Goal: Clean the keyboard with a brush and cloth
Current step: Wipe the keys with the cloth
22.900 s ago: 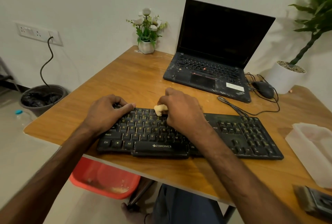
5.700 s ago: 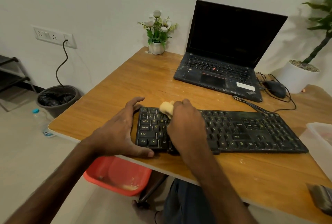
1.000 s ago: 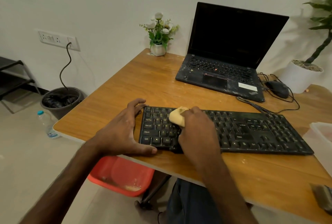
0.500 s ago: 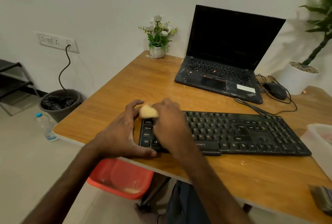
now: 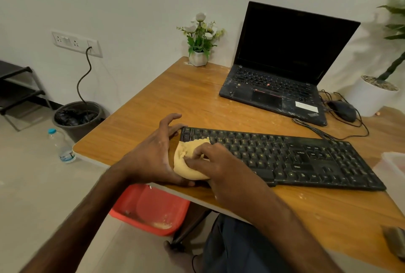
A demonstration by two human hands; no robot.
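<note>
A black keyboard (image 5: 295, 156) lies across the near part of the wooden table (image 5: 175, 97). My right hand (image 5: 219, 167) grips a pale yellow cloth (image 5: 186, 158) and presses it on the keyboard's left end. My left hand (image 5: 153, 154) holds that left end, fingers at the far corner and thumb along the front edge. The cloth covers the leftmost keys. A brush (image 5: 394, 242) with a dark body lies at the table's near right edge, partly cut off.
An open black laptop (image 5: 280, 71) stands behind the keyboard, with a mouse (image 5: 341, 108) and cables to its right. A small flower pot (image 5: 198, 58) sits at the back. A white planter (image 5: 370, 97) and translucent box (image 5: 394, 167) are right. Red tub (image 5: 151, 209) below.
My right hand has pulled the cloth from the top-left keys down toward the front of the keyboard's left end, and more of the cloth now shows. The left hand stays put.
</note>
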